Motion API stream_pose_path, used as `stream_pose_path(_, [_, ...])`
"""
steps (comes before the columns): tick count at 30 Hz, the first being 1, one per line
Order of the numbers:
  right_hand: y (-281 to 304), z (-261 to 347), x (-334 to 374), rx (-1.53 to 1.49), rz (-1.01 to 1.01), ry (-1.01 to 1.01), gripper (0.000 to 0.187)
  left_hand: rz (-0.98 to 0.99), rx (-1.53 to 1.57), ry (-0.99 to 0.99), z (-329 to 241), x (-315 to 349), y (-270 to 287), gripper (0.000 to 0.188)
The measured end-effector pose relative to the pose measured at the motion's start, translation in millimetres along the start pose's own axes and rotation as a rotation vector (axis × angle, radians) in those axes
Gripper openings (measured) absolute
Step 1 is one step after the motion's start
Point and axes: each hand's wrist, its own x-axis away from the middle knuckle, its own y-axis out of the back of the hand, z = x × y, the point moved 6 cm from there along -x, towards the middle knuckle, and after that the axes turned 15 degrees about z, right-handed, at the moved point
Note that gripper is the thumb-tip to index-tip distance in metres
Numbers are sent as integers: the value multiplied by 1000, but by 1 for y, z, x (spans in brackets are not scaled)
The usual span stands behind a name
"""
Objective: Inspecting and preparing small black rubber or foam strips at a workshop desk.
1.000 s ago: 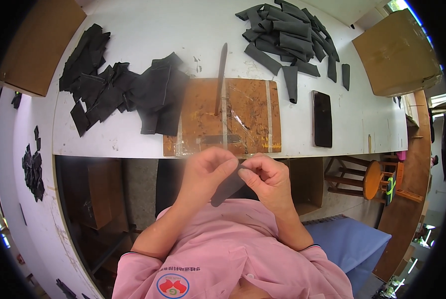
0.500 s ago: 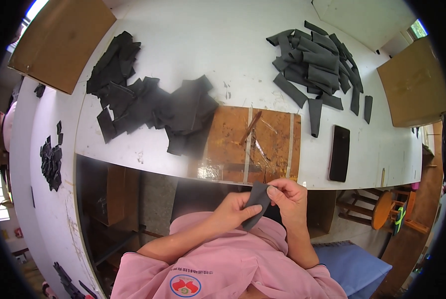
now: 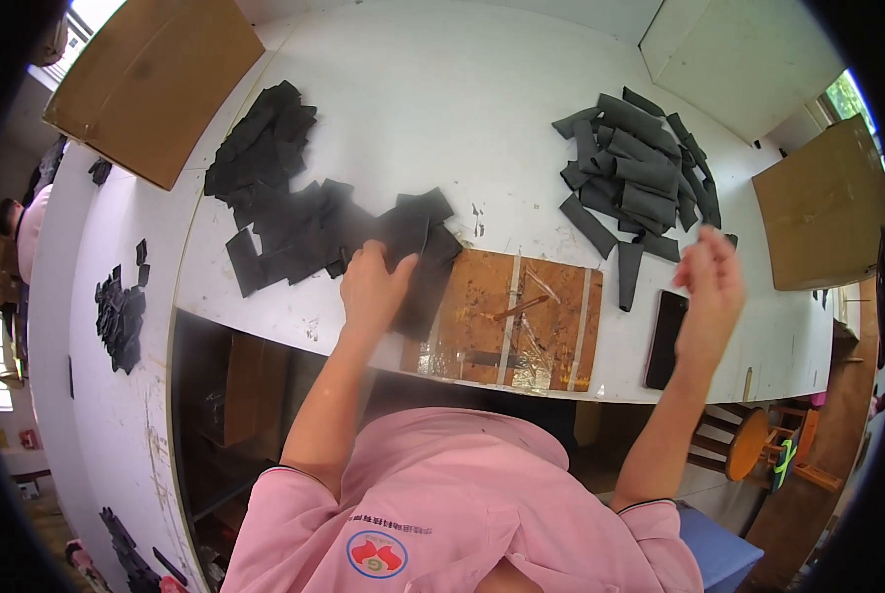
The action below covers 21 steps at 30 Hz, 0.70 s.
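Note:
My left hand (image 3: 371, 289) rests on the near edge of the left pile of flat dark grey fabric pieces (image 3: 289, 232). Its thumb is spread from the fingers, and the fingertips touch the cloth. Over the right side of the table, my right hand (image 3: 709, 296) is raised beside a black phone (image 3: 664, 341), with loosely bent fingers apart and slightly blurred. No cloth shows in it. Just beyond it lies the right pile of narrow, tube-like dark grey fabric pieces (image 3: 645, 173).
Between the piles, a worn brown board (image 3: 462, 341) with tape strips lies at the table's front edge. A thin brown tool (image 3: 522, 308) is on it. Cardboard boxes (image 3: 156, 89) (image 3: 823, 203) flank the table. A wooden stool (image 3: 746, 445) stands below right.
The dark fabric piece held between both hands has left them. My left hand has moved forward and left onto the pile; my right hand has moved forward and right, toward the other pile.

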Motion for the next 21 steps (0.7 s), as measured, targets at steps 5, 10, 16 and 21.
stream_pose_path(5, [-60, -57, 83, -55, 463, -419, 11, 189, 21, 12, 27, -13, -25, 22])
stream_pose_path(10, [-107, -60, 119, 168, 768, -324, 11, 60, -84, 78, 24, -8, -20, 19])
stream_pose_path(16, [-136, -42, 122, 238, 899, -238, 13, -27, -42, -66, 29, -7, -11, 12])
stream_pose_path(21, [-150, -41, 124, 182, 913, -239, 13, -144, 593, -130, 19, 16, 37, 6])
